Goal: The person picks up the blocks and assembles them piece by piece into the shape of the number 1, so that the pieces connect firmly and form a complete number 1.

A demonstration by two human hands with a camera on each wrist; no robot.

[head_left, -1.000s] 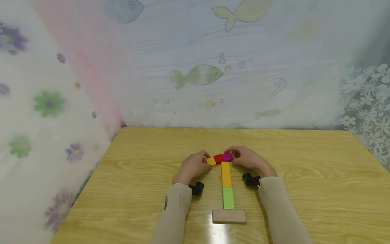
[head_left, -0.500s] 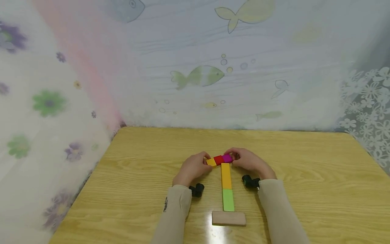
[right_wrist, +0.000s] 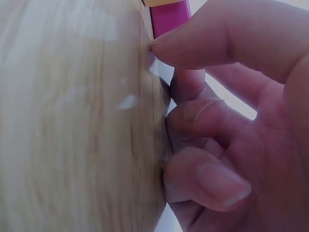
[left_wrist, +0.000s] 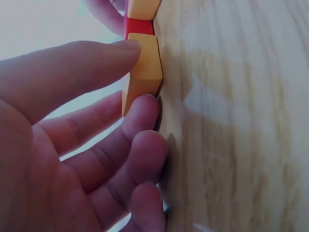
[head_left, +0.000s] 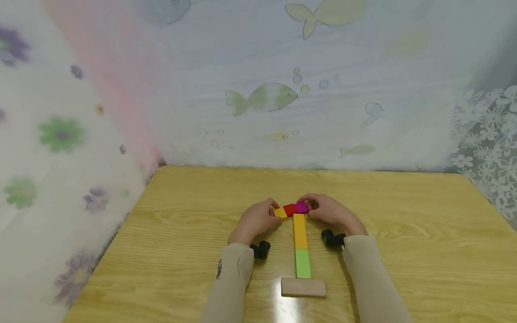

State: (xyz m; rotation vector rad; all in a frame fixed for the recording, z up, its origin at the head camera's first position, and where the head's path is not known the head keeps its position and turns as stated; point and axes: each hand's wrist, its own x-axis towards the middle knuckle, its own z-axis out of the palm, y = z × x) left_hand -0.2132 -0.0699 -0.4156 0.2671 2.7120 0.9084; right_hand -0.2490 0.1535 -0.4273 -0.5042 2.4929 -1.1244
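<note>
A slightly slanted row of three small blocks lies on the table, in the middle of the head view: a yellow block (head_left: 280, 212), a red block (head_left: 290, 210) and a magenta block (head_left: 301, 207). My left hand (head_left: 255, 220) grips the yellow block at the row's left end, thumb on its near side and other fingers curled round its end and back. At the right end, my right hand (head_left: 329, 210) holds the magenta block between thumb and fingers. Directly below the row lie a long orange block (head_left: 300, 230), a light green block (head_left: 303, 263) and a plain wooden block (head_left: 304, 287) crosswise.
The wood-grain table (head_left: 181, 215) extends widely round the hands. At the back stands a wall with painted fish (head_left: 262, 98); a flowered wall (head_left: 60, 134) runs along the left. Black wrist cameras (head_left: 261, 250) jut inward under both sleeves.
The head view shifts slightly. Both hands stay on the ends of the row, and the blocks keep their places.
</note>
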